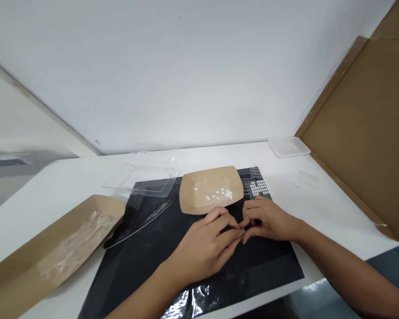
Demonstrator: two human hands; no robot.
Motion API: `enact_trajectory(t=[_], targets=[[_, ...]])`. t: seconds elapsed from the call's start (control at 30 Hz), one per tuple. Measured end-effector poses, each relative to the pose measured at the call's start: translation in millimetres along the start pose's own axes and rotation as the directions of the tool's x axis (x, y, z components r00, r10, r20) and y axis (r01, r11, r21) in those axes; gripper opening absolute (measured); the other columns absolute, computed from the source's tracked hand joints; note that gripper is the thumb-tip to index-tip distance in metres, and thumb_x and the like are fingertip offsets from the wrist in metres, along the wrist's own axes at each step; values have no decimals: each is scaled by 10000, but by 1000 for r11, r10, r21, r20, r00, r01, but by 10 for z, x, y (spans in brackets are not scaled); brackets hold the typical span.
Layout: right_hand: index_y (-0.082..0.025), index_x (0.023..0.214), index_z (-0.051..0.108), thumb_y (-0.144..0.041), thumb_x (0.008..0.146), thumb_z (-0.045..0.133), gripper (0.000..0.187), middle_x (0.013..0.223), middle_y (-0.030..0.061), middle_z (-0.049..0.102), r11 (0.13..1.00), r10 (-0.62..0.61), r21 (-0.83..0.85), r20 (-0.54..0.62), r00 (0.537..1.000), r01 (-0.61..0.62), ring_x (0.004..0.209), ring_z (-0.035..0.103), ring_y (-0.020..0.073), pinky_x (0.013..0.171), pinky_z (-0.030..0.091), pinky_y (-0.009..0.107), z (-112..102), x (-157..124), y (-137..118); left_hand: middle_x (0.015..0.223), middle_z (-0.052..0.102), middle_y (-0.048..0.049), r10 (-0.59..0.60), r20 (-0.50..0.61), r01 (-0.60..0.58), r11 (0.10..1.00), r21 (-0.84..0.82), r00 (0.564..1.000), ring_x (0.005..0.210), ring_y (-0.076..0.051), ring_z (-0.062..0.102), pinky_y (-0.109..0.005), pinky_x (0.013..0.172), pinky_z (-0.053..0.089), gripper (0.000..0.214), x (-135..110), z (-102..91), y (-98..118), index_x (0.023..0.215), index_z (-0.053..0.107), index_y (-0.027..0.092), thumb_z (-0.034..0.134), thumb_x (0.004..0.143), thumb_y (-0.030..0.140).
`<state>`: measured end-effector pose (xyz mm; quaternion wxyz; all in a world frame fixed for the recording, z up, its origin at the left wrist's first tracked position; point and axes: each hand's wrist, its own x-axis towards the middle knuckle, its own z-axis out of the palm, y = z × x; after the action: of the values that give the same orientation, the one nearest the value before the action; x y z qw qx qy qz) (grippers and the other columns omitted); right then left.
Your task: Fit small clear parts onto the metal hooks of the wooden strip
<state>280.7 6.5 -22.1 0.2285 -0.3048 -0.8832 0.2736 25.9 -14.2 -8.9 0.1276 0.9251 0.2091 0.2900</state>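
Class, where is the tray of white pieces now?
In the head view, the tray lies near the centre, at the far edge of the black mat, just beyond the left hand.

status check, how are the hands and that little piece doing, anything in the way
Left hand and right hand together, pinching small piece. Piece mostly hidden, can't identify. Paper tray with white bits just beyond; no obstruction seen.
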Motion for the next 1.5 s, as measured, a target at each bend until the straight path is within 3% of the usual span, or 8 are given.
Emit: enact_trajectory(t=[0.4, 0.63, 0.83, 0.97, 1.23, 1.5], targets=[[-203, 924, 730, -543, 839, 865, 375, 851, -34, 662, 998, 7, 64, -12, 1000, -6, 742, 620, 122, 785, 409, 301, 7, 8, 23, 1077, 691, -104, -29, 9, 29, 997, 72, 1000, 1046, -265, 582, -390, 834, 595, 167, 5, 31, 24, 1082, 769, 216, 640, 991, 160], [-252, 1064, 726, -510, 787, 924, 426, 924, -45, 709, 997, 24, 71, 34, 999, -26, 805, 675, 135, 883, 408, 349, -55, 3, -21, 1045, 692, -94, -11, 7, 10, 997, 78, 1000, 1019, -257, 589, -388, 826, 591, 158, 10, 30, 17, 1081, 771, 209, 647, 993, 167], [-227, 1033, 732, -483, 870, 862, 331, 929, -1, 736, 991, -6, 137, 15, 1000, 4, 830, 686, 155, 839, 507, 334, -63, 15, -33, 1014, 697, -90, -5, 15, 4, 998, 64, 1000, 1011, -245, 585, -386, 856, 584, 124, 29, 27, 27, 992, 762, 194, 644, 993, 155], [-229, 1018, 735, -441, 926, 822, 247, 963, 0, 767, 990, 9, 143, -9, 1000, -7, 877, 716, 159, 933, 485, 376, -55, 2, 0, 975, 698, -84, 0, 11, 0, 998, 61, 1000, 988, -233, 581, -368, 846, 581, 144, 43, 15, 39, 903, 739, 181, 641, 1009, 179], [-218, 1009, 771, -396, 908, 843, 217, 951, 15, 769, 968, -25, 250, 14, 1000, 21, 858, 711, 147, 856, 546, 325, -52, 23, 3, 969, 682, -82, -3, -17, 4, 999, 43, 1000, 985, -235, 584, -368, 856, 558, 85, 5, -22, -17, 1002, 757, 192, 673, 987, 183], [-224, 909, 794, -340, 893, 857, 132, 1010, 29, 730, 955, -61, 289, -42, 997, 71, 942, 710, 155, 861, 574, 315, -22, 26, 15, 962, 693, -85, -23, -88, 29, 997, 73, 996, 986, -246, 580, -419, 906, 553, 103, 9, -88, -33, 993, 741, 179, 640, 990, 157]])
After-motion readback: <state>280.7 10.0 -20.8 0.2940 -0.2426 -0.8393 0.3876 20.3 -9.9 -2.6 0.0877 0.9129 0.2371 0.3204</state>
